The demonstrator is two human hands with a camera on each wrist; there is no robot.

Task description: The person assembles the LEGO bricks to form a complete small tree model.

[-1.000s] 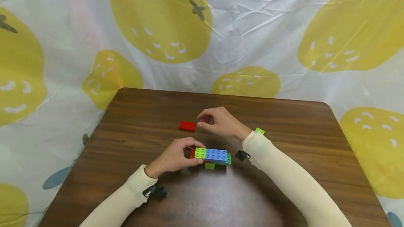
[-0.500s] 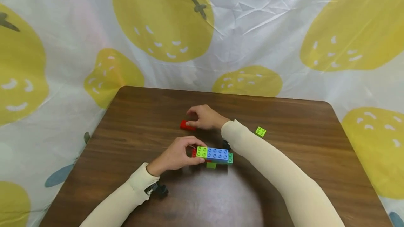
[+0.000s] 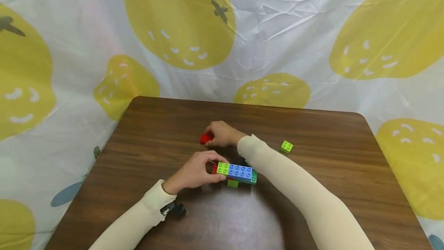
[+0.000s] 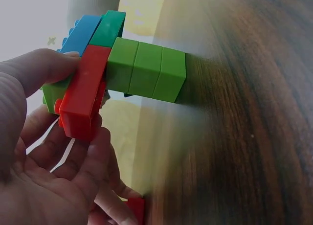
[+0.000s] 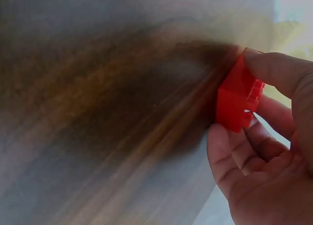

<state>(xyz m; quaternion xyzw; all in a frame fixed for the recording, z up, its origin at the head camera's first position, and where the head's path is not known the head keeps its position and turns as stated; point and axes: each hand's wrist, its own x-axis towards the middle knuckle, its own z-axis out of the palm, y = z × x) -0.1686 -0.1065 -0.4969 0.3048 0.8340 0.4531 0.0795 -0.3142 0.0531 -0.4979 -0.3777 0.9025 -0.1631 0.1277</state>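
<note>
My left hand [image 3: 195, 171] grips a T-like assembly of toy building bricks [image 3: 240, 172] by its left end. A lime brick and a blue brick lie on top, over a red brick [image 4: 85, 93] and a dark green one [image 4: 108, 29]. Beneath them hangs a column of lime bricks [image 4: 146, 71], its foot at or near the tabletop. Farther back, my right hand [image 3: 224, 133] pinches a loose red brick [image 5: 237, 95] between thumb and fingers. That brick appears to be on the table, studs toward the palm; in the head view the hand covers its right part.
A small lime brick [image 3: 286, 146] lies on the brown wooden table [image 3: 329, 142], right of my right forearm. A white curtain with yellow fruit prints [image 3: 180, 22] hangs behind the table's far edge. Each wrist carries a small black camera.
My right hand has moved left and come down onto the red brick, taking it between thumb and fingers. The left hand with its assembly has stayed almost still.
</note>
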